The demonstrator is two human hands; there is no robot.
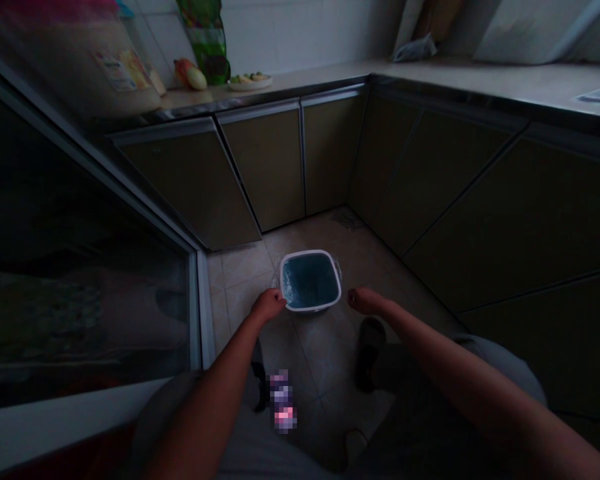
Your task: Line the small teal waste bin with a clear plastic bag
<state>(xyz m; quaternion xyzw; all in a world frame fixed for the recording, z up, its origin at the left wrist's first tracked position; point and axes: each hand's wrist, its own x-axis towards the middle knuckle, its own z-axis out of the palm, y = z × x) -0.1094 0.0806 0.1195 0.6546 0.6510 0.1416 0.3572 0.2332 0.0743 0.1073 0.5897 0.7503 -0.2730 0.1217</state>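
Head view: one bin (310, 280) on floor (240, 267), 12 o'clock of both hands. Left hand (269, 305) curled, touching rim at 8 o'clock. Right hand (363, 300) fisted just beside 4 o'clock corner, empty. Cabinets (275, 167) well behind; bare tiles around.

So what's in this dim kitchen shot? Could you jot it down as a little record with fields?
place: kitchen corner, tiled floor, dark cabinets
bin: small square bin, white rim, bluish liner, standing on the floor
left hand: left hand at the bin's near left corner, seemingly touching the rim
right hand: right hand just beside the bin's near right corner, contact unclear
grip: fingers curled; too dark to tell if either holds anything
counter: plate of food, fruit, green bag
left side: glass door
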